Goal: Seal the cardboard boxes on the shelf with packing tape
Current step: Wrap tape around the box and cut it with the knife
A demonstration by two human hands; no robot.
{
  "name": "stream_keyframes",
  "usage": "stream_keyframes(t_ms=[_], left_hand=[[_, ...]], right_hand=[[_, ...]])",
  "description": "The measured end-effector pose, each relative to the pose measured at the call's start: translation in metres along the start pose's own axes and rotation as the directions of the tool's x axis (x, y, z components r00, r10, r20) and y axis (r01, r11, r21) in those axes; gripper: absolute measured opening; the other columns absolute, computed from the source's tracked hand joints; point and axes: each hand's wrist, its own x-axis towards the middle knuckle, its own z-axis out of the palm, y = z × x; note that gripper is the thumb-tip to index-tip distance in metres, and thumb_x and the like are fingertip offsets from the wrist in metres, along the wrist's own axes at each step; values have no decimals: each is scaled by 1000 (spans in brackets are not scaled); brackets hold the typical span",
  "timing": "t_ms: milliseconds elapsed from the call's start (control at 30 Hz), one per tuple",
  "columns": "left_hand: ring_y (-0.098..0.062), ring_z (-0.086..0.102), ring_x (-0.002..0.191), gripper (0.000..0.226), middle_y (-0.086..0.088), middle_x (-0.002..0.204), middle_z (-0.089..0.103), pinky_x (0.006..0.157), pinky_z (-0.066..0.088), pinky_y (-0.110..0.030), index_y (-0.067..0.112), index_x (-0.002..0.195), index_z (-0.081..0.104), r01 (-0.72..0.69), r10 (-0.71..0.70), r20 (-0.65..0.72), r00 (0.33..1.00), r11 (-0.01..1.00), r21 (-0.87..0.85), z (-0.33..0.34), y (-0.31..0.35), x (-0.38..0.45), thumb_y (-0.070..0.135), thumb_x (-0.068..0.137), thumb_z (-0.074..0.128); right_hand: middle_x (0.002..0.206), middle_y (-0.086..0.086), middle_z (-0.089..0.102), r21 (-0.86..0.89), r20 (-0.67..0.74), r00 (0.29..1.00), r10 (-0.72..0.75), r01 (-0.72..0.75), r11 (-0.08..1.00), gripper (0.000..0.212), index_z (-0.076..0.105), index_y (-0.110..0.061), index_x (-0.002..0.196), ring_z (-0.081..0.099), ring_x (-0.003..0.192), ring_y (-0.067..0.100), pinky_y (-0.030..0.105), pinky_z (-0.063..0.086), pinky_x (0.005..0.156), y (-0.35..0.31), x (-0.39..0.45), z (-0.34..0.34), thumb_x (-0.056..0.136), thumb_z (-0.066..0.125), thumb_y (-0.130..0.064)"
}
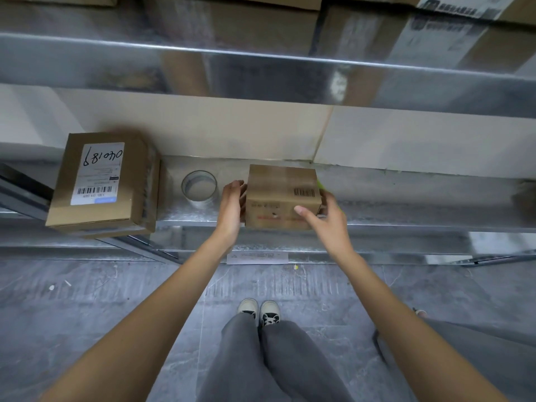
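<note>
Meanwhile, at the metal shelf's [406,198] front edge, left hand [232,206] and right hand [327,219] clasp a small cardboard box [282,195] between them; the tape roll [199,186] lies just left, nearer the left hand.

A metal shelf [406,204] carries a small cardboard box [282,195] at its front edge, a roll of clear tape [199,187] just left, and a larger labelled box [101,181] overhanging the edge.

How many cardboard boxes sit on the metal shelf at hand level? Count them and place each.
2: a small box held between both hands mid-shelf, and a labelled box at the left. More boxes sit on the shelf above, partly hidden.
</note>
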Motion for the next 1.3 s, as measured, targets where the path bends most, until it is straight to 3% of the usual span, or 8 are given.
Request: stream_keyframes(t_ms=[233,433,533,767,1000,1100,1167,1300], left_hand=[[-10,45,132,50,2,143,51,105,34,-20,17,147,40,-207,184,106,977,935,288,1,5,0,42,104,34],[-25,66,99,59,-4,114,69,81,52,-41,22,131,54,-252,215,135,967,875,413,9,23,25,57,93,26],[-19,61,110,52,2,122,63,97,48,-36,21,134,52,-234,192,139,971,869,435,10,28,32,49,98,28],[-18,42,137,56,-5,150,45,117,30,-37,15,150,36,-89,73,62,995,947,309,16,17,38,44,102,28],[-20,61,109,41,-5,123,64,100,45,-32,15,125,61,-72,62,47,997,968,239,24,26,36,33,106,29],[-24,60,105,33,-8,117,65,93,47,-35,15,113,61,-112,123,-20,992,951,287,21,25,36,35,105,37],[-28,61,106,39,-11,117,65,93,49,-39,6,118,60,-87,114,-98,989,965,246,16,22,33,38,102,44],[-23,66,88,32,-6,98,71,80,53,-36,12,111,65,1,-1,-57,998,1000,1,13,19,15,30,102,41]], right_hand=[[98,11,63,-234,-39,993,113,-119,965,68,60,-10,98,62,90,28,34,45,72,-20,47,8,81,48,-75],[162,4,11,-746,105,982,-155,181,641,57,5,-25,155,9,149,25,48,15,118,-59,71,25,104,24,-42],[163,-7,3,-759,352,916,-191,399,514,53,6,-27,155,-3,150,16,50,-2,119,-65,70,43,105,16,-41],[163,-3,2,-758,347,919,-187,392,521,59,5,-17,155,-2,150,13,50,-1,118,-59,43,55,104,18,-41],[163,0,8,-689,432,865,-253,498,526,59,12,-15,155,-1,150,14,47,0,120,-45,11,40,104,23,-41],[159,7,23,-534,68,960,-273,266,803,55,27,-12,151,13,148,23,43,10,120,-41,21,27,103,29,-39],[155,12,29,-139,-183,982,42,-68,988,54,30,-9,149,24,144,27,33,19,114,-37,20,15,104,35,-37],[146,5,46,257,-6,920,391,-377,890,53,44,-16,143,42,133,26,29,32,101,-45,11,11,102,31,-47]])
